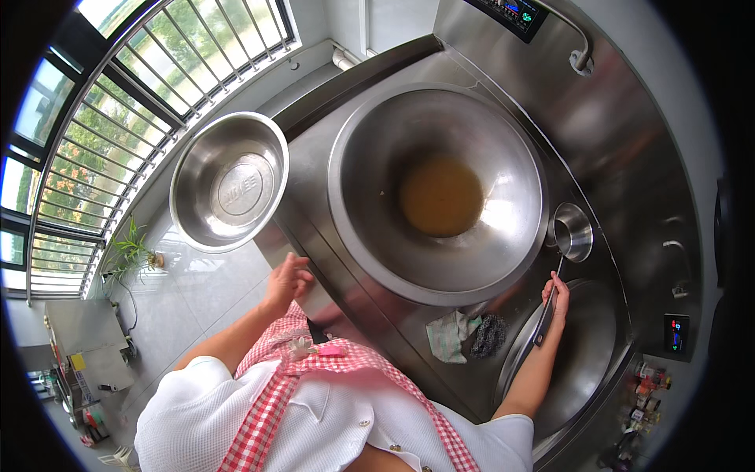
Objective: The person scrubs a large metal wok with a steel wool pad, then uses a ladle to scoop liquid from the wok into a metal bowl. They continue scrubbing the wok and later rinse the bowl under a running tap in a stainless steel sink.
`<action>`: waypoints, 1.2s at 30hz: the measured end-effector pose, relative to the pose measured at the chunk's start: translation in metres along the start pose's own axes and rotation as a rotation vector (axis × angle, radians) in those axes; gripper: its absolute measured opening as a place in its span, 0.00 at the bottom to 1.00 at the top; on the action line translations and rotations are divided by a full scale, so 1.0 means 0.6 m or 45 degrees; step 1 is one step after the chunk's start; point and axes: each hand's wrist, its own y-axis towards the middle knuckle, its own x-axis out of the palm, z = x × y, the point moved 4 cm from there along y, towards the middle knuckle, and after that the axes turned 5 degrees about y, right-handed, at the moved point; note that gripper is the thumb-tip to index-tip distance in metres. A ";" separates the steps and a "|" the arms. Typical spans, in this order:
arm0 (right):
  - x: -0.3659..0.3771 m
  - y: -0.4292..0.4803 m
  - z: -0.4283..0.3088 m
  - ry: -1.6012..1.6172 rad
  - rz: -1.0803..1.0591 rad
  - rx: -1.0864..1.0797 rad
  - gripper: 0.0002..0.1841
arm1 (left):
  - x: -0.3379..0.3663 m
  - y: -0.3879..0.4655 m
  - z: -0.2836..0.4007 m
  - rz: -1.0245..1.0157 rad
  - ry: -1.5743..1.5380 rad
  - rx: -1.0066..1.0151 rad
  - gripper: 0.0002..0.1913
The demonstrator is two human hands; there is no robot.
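My right hand point(556, 300) grips the dark handle of a stainless steel ladle point(572, 232), whose bowl is beside the right rim of a large wok point(368, 236). A shallow pool of yellow-brown liquid point(441, 196) sits at the bottom of this wok. My left hand point(289, 278) holds nothing; its fingers are loosely curled and apart, in front of the counter's left edge. Farther out on the left is a bare stainless steel basin point(236, 180); its support is hidden. Below my right forearm lies a second large wok point(581, 366), partly covered by the arm.
Between the woks, a striped cloth point(447, 337) and a dark wire scourer point(489, 336) lie on the steel counter point(407, 348). A tap point(581, 59) and lit control panels point(677, 337) are on the back wall. Barred windows point(159, 82) and a potted plant point(133, 251) are at left.
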 end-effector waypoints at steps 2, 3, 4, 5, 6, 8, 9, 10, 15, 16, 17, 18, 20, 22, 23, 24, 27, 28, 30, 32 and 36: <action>0.038 -0.014 -0.010 0.036 0.079 -0.130 0.13 | -0.070 -0.008 0.013 0.328 -0.309 -0.009 0.33; 0.063 -0.023 -0.014 0.033 0.051 -0.196 0.15 | -0.099 -0.009 0.022 0.458 -0.425 0.030 0.33; 0.091 -0.029 -0.016 -0.004 0.034 -0.262 0.17 | -0.125 -0.007 0.033 0.569 -0.546 0.093 0.32; 0.119 -0.029 -0.014 -0.093 0.053 -0.278 0.17 | -0.144 0.002 0.045 0.638 -0.579 0.132 0.26; 0.152 -0.027 -0.012 -0.166 -0.040 -0.341 0.18 | -0.162 0.010 0.058 0.687 -0.603 0.215 0.20; 0.208 -0.012 0.005 -0.202 -0.157 -0.286 0.16 | -0.180 0.025 0.076 0.592 -0.640 0.253 0.08; 0.232 -0.001 0.020 -0.325 -0.127 -0.288 0.14 | -0.189 0.028 0.080 0.642 -0.671 0.290 0.03; 0.260 0.013 0.035 -0.422 -0.171 -0.301 0.12 | -0.195 0.028 0.081 0.717 -0.628 0.279 0.02; 0.326 0.071 0.086 -1.716 0.384 -0.320 0.09 | -0.173 0.021 0.082 0.576 -0.390 0.288 0.03; 0.334 0.076 0.091 -1.768 0.445 -0.334 0.09 | -0.170 0.019 0.082 0.584 -0.357 0.284 0.02; 0.342 0.081 0.092 -1.872 0.485 -0.344 0.10 | -0.166 0.017 0.084 0.583 -0.342 0.275 0.02; 0.346 0.083 0.093 -1.885 0.499 -0.361 0.10 | -0.165 0.017 0.086 0.587 -0.323 0.275 0.03; 0.352 0.084 0.093 -1.941 0.530 -0.381 0.10 | -0.165 0.021 0.097 0.575 -0.261 0.304 0.04; 0.354 0.083 0.099 -1.969 0.531 -0.352 0.10 | -0.170 0.030 0.109 0.549 -0.200 0.320 0.04; 0.353 0.083 0.106 -1.979 0.513 -0.325 0.10 | -0.174 0.036 0.116 0.538 -0.183 0.324 0.04; 0.354 0.083 0.113 -1.998 0.513 -0.307 0.10 | -0.178 0.044 0.124 0.523 -0.161 0.323 0.04; 0.356 0.084 0.149 -1.889 0.370 -0.201 0.07 | -0.188 0.071 0.151 0.459 -0.100 0.328 0.05; 0.358 0.083 0.162 -1.850 0.325 -0.190 0.06 | -0.192 0.080 0.160 0.439 -0.081 0.331 0.05; 0.360 0.082 0.199 -1.351 0.069 0.129 0.06 | -0.195 0.099 0.177 0.396 -0.061 0.363 0.06; 0.368 0.073 0.218 -0.881 -0.067 0.218 0.05 | -0.195 0.118 0.191 0.345 -0.039 0.402 0.07; 0.385 0.029 0.243 -0.121 -0.220 0.574 0.07 | -0.197 0.154 0.202 0.308 0.023 0.342 0.07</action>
